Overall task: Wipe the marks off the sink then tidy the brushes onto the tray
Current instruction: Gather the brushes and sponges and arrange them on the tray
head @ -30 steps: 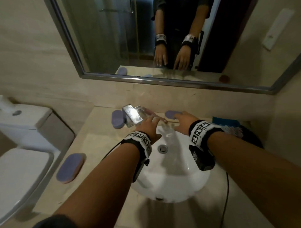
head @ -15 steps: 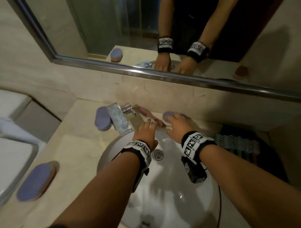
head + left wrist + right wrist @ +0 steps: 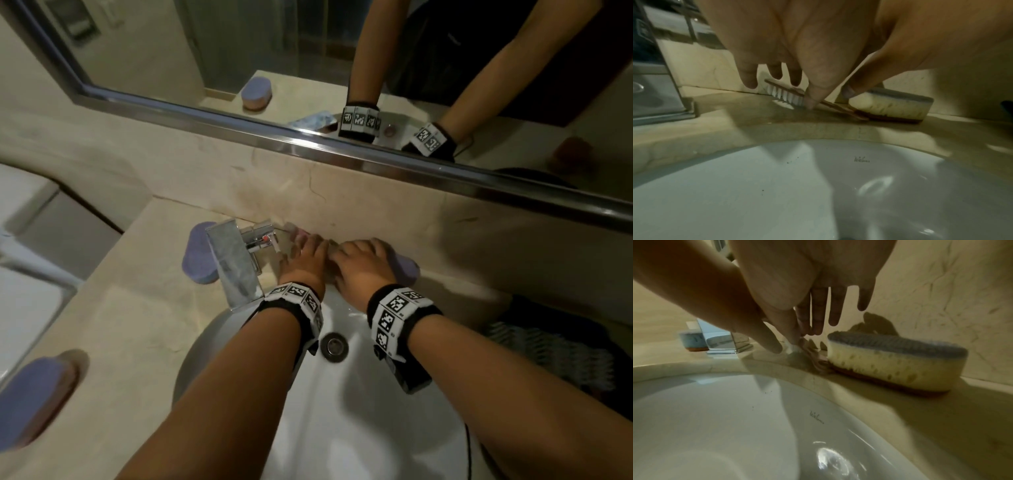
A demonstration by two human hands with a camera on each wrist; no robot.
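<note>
A pink toothbrush with white bristles lies on the counter behind the white sink, between the tap and a sponge. My left hand hangs over it. Its thumb tip touches the handle by the bristles, and its straight fingers reach behind the head. My right hand hovers just to the right with straight fingers pointing down, beside a purple-topped sponge. Small dark specks dot the basin's back wall. A dark tray sits at the far right with a pale striped item on it.
The chrome tap stands left of my left hand, with a second sponge behind it. A third sponge lies at the counter's front left. The wall and mirror rise directly behind the counter. A toilet is at far left.
Both hands have moved forward from above the basin to the back rim, closing together over the toothbrush. The head view has come closer and lower.
</note>
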